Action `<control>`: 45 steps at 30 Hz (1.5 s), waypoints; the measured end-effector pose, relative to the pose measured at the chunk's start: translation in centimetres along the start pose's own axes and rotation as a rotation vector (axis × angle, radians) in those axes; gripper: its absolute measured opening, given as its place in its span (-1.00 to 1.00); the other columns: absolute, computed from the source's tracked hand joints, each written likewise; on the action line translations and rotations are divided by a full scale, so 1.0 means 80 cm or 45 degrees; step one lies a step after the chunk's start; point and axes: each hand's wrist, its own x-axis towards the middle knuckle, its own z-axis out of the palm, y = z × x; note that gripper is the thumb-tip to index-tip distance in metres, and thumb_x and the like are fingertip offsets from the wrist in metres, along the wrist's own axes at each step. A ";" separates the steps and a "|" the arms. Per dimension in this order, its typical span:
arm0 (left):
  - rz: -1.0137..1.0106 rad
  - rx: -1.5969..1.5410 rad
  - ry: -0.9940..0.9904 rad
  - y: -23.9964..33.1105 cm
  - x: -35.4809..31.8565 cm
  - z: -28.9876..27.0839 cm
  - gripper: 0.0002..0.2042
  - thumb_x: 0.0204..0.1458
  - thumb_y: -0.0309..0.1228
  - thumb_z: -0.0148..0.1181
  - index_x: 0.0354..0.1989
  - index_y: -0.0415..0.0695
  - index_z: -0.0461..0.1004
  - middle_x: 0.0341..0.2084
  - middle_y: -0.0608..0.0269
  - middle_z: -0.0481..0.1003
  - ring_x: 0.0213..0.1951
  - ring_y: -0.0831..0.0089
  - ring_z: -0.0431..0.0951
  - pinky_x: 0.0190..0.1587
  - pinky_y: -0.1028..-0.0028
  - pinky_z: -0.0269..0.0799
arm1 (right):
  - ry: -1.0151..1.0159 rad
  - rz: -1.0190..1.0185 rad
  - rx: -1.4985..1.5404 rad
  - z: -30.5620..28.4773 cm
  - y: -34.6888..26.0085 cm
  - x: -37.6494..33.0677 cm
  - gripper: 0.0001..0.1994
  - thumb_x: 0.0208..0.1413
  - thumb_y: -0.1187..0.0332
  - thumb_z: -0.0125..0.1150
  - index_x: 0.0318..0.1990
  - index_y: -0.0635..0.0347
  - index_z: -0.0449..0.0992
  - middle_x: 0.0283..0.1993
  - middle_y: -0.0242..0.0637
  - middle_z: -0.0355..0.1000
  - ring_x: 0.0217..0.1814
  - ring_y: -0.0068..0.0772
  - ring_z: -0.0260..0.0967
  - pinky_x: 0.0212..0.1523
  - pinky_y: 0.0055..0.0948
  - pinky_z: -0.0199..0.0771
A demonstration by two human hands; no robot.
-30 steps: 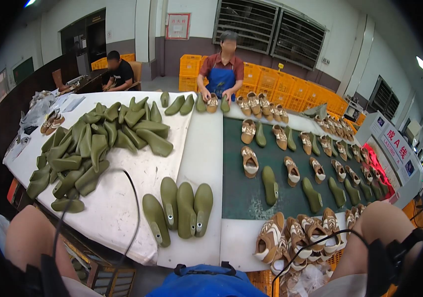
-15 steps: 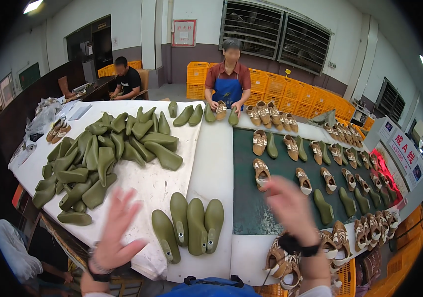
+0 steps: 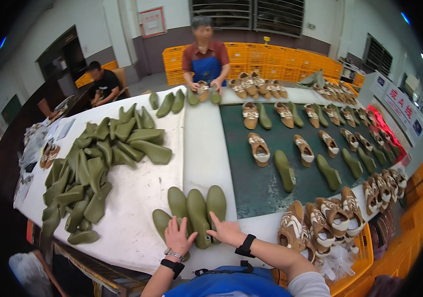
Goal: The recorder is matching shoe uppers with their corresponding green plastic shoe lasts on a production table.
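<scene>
Four olive-green shoe lasts stand side by side at the table's near edge, soles toward me. My left hand lies over the leftmost shoe last and the one beside it, fingers spread and not closed round either. My right hand is at the rightmost shoe last, index finger stretched along it and thumb out; it seems to touch without gripping. Between them a middle shoe last shows almost whole. On the green mat to the right, brown-and-white shoes and shoe lasts lie in rows.
A large heap of shoe lasts covers the left side of the white table. Shoes crowd the near right edge above an orange crate. Across the table a person in a blue apron handles a shoe and lasts. Another person sits far left.
Both hands have come down onto the near lasts, the right from over the mat and the left from above the table. A last the right hand hid on the mat now shows. My view has shifted.
</scene>
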 end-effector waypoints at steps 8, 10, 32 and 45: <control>0.078 -0.044 0.050 -0.012 -0.003 0.003 -0.46 -0.19 -0.10 0.20 0.02 0.00 0.33 0.05 -0.15 0.18 0.06 0.05 0.23 0.00 0.22 0.19 | -0.066 -0.058 0.046 0.007 0.010 0.027 -0.41 0.06 -0.14 -0.19 0.17 -0.03 0.10 -0.32 -0.01 0.45 -0.27 0.04 0.41 -0.27 -0.15 0.38; 0.073 -0.059 0.079 -0.012 -0.002 0.000 -0.49 -0.19 -0.14 0.21 0.00 -0.01 0.34 0.04 -0.16 0.19 0.05 0.06 0.25 -0.01 0.25 0.22 | -0.068 -0.038 0.084 0.008 0.008 0.029 -0.48 0.08 -0.12 -0.19 0.14 -0.11 0.15 -0.33 -0.03 0.45 -0.26 0.03 0.40 -0.25 -0.16 0.36; 0.039 -0.156 0.166 -0.020 -0.004 0.008 -0.54 -0.26 -0.27 0.24 -0.08 -0.02 0.38 0.02 -0.17 0.22 -0.04 0.02 0.32 -0.08 0.23 0.29 | 0.177 -0.013 0.021 0.020 0.017 0.016 -0.58 -0.11 0.14 0.00 -0.01 -0.14 0.22 -0.42 -0.05 0.44 -0.33 0.03 0.41 -0.31 -0.11 0.36; -0.077 -0.166 0.045 -0.011 -0.002 0.003 -0.54 -0.28 -0.35 0.23 -0.07 0.00 0.37 0.07 -0.08 0.19 -0.13 0.04 0.39 -0.13 0.24 0.33 | 0.635 0.052 0.825 -0.098 0.124 0.058 -0.73 -0.12 0.27 0.07 -0.19 -0.04 0.32 -0.35 -0.11 0.42 -0.26 -0.19 0.41 -0.28 -0.30 0.35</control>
